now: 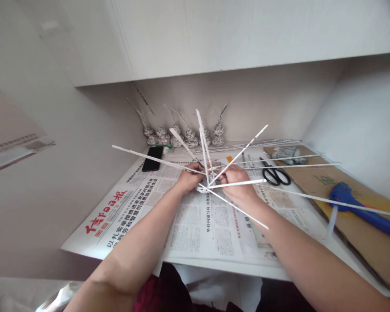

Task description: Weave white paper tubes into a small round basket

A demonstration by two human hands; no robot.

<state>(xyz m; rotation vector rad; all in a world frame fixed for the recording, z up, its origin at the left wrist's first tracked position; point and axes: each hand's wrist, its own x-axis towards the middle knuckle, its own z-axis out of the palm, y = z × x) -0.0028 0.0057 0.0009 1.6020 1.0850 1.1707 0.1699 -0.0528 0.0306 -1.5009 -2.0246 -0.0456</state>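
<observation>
Between my two hands sits a small woven base of rolled newspaper (203, 187), with several long paper sticks (240, 149) fanning out from it. My left hand (190, 177) grips its left side, fingers curled around the weave. On the right, my right hand (236, 183) pinches at the sticks where they meet the woven part; the fingertips are partly hidden behind them. Both hands are just above the spread newspaper (188, 236).
Several gourd-shaped woven paper pieces (191, 138) line the back wall. A black phone (153, 158) lies at left. Black scissors (276, 174), a cardboard sheet (315, 190) and a blue glue gun (360, 206) are at right. An overhead cabinet (214, 39) hangs low above.
</observation>
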